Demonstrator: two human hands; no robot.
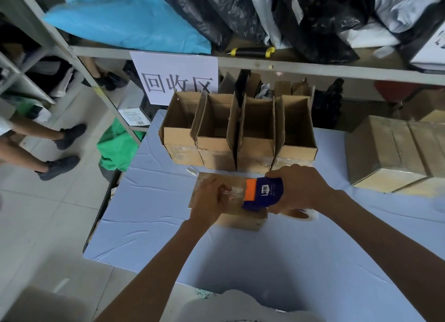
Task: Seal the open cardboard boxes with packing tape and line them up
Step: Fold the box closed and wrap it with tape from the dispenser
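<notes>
Cardboard box [243, 219] lies crosswise under my hands, left hand [212, 199] pinching the tape end [232, 193], right hand [299, 189] gripping the dispenser [263, 193] rightward along it.

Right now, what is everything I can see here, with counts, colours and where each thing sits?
Open cardboard boxes: four, brown, in a row at the table's far side.
Box being taped: one, brown, under the hands.
Closed cartons: at least two, brown, right.
Tape dispenser: one, blue and orange, in right hand.
Table: one, pale blue cover.
Utility knife: one, black and yellow, on the shelf.
Paper sign: one, white, hanging from the shelf.
Left hand: pinches the tape end.
Right hand: grips the dispenser.
</notes>
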